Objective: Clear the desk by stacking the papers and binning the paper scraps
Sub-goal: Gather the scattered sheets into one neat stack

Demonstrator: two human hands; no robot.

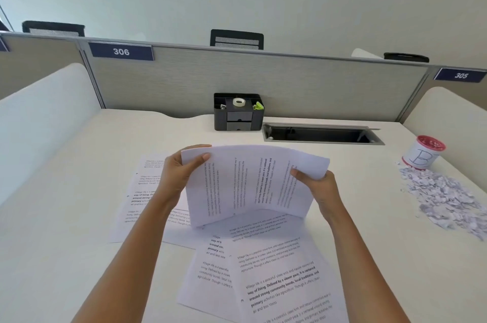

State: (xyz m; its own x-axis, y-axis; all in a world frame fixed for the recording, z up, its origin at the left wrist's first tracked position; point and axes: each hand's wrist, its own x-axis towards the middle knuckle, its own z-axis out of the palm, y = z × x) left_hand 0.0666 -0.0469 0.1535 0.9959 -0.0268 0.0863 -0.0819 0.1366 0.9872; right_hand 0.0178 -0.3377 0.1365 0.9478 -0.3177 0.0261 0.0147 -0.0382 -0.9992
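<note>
A small bundle of printed papers [250,183] stands on its long edge above the desk, bowed between my hands. My left hand [181,172] grips its left end, thumb on the front. My right hand [316,183] grips the right end. Under and around it several loose printed sheets lie overlapping on the desk, one to the left [142,191] and others in front [279,278]. A heap of paper scraps [445,199] lies at the right. Behind the heap stands a small white bin [421,154] with a red rim, marked "B".
A black desk organiser [238,112] with a tape roll stands against the grey partition [184,77]. An open cable tray [321,134] is recessed in the desk to its right. White side dividers [44,117] bound the desk on both sides.
</note>
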